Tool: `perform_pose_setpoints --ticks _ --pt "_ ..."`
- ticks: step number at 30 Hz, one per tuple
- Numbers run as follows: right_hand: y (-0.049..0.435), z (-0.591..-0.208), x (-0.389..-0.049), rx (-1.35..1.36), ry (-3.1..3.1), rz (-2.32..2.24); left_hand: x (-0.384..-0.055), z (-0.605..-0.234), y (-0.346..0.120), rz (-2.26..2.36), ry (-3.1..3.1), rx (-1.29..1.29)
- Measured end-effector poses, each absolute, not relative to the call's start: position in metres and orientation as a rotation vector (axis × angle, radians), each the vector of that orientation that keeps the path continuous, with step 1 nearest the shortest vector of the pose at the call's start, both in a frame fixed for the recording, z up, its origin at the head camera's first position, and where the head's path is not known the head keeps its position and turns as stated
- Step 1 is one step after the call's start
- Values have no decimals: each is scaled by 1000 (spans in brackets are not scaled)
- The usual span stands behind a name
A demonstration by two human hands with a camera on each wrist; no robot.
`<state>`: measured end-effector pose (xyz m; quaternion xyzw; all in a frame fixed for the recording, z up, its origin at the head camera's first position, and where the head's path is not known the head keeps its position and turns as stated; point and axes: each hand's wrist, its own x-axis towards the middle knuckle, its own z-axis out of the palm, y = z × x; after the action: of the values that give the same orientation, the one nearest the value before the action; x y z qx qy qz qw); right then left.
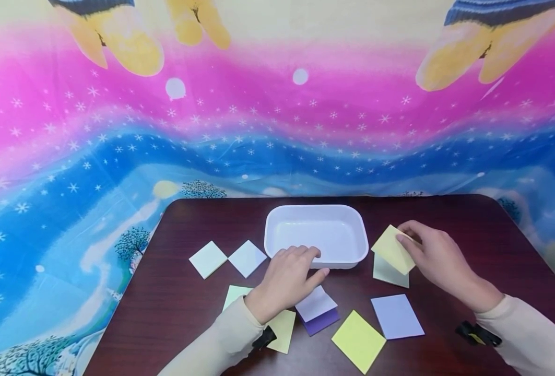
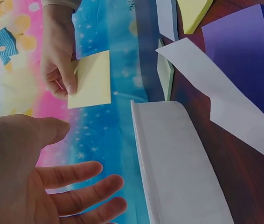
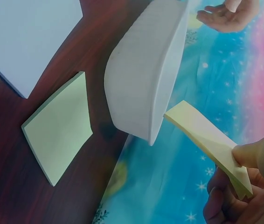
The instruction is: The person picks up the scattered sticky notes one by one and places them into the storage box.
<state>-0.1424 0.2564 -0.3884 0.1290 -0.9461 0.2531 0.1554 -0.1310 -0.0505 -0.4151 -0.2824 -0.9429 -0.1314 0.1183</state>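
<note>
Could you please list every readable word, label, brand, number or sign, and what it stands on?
None: the sticky-note pads, white plastic tray and table bear no visible text.
The cloth backdrop shows only pictures.
Any marking on the right black wristband is too small to read.

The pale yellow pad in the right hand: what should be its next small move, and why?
Probably, the right hand should carry the pale yellow pad leftward over the white tray: it pinches the pad above the table, just beside the tray, whose visible floor has space.
</note>
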Motion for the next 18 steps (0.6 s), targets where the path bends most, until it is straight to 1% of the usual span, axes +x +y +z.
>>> perform_pose_setpoints --ticks 18 --pt "239 -389 -148 414 -2766 731 -132 -415 -59 -407 -2798 -802"
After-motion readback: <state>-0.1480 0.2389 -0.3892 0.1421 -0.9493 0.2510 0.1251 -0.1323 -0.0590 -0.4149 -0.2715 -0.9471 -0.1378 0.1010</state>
